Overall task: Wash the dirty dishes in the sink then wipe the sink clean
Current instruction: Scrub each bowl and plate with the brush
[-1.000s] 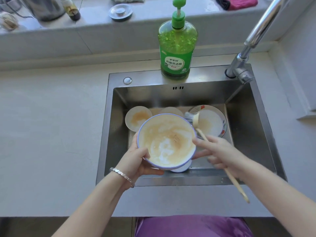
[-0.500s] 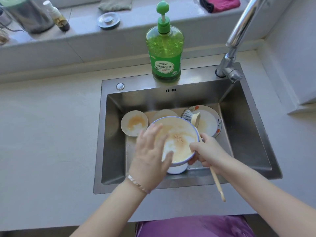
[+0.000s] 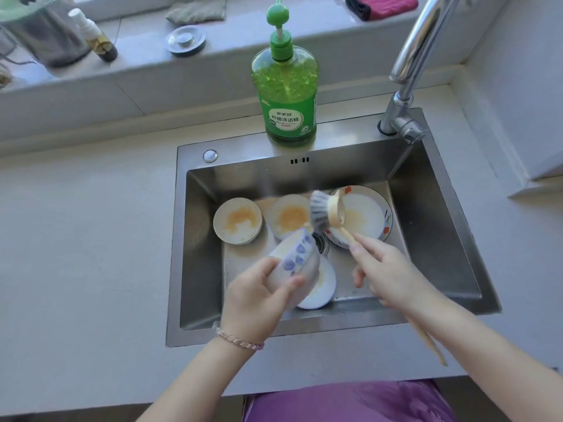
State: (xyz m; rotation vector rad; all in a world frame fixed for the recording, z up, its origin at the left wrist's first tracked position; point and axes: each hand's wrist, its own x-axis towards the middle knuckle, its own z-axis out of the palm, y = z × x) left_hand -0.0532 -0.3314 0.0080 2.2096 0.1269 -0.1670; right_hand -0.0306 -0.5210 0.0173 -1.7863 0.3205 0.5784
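While the bowl sits in my left hand: I judge the step to be scrubbing one of the dirty dishes, with the wipe of the sink a long way off.
Left hand: fingers and thumb curled round the blue-patterned bowl, which is tipped on its side above the sink floor, mouth turned away from me.
Right hand: closed round the wooden handle of the dish brush; the bristle head is raised just beyond the bowl's rim, and I cannot tell if it touches.
Next move: it calls, I think, for bringing the bristles into the bowl's mouth and turning the bowl against them; a wet glaze could slip, so my left grip wants firmness.
Left to wash: a small bowl and a second bowl, both with yellow residue; a coloured-rim plate behind the brush; a blue-rimmed plate under the held bowl.
Sink: steel; the soap bottle stands on its back rim and the tap at the back right corner. Whether water runs I cannot tell.
Surface: pale countertop all around the sink.
Room: a ledge behind holds a metal pot, a spray bottle, a sink plug, a grey-green cloth and a pink cloth.
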